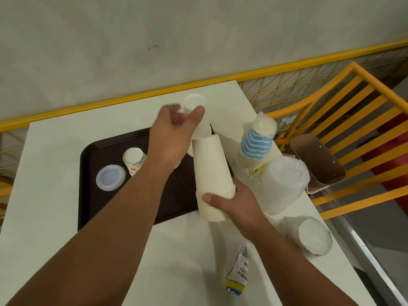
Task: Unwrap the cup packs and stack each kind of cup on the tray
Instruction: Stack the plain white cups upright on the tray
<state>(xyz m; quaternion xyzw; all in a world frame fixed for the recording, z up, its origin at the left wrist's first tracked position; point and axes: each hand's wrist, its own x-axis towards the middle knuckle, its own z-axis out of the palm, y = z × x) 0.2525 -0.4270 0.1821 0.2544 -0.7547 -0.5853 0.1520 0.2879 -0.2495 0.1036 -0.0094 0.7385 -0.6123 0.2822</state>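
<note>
Nearest to me, a crumpled clear plastic wrapper with a yellow printed label (237,274) lies on the white bench (55,195), emptied. To its right, a short wrapped pack of white cups (313,236) rests on its side near the bench edge.

My right hand (231,202) curls round the rim end of a tall nested stack of plain cream paper cups (212,173), thumb across the front; the stack leans out over the dark brown rectangular tray (92,195) and is unwrapped. My left hand (174,129) pinches a translucent white plastic cup sleeve (194,104) at the stack's far end, fingers blurred, so the exact hold cannot be told.

On the tray stand a small printed paper cup stack (133,160) and a round translucent lid (110,177), just beside each other.

Beyond my right hand, off the tray, wait a pack of clear plastic cups (284,184), a wrapped blue-and-white striped cup pack (258,142), and a brown ribbed paper cup stack (315,162). Farthest stands a yellow slatted chair (353,107).

Handling, as I judge it: paper cups are light but crush easily and a long nested stack bends and slides apart, so hold is best taken low round the rims with a second hand steadying the far end. Thin film will likely be slippery and cling.
</note>
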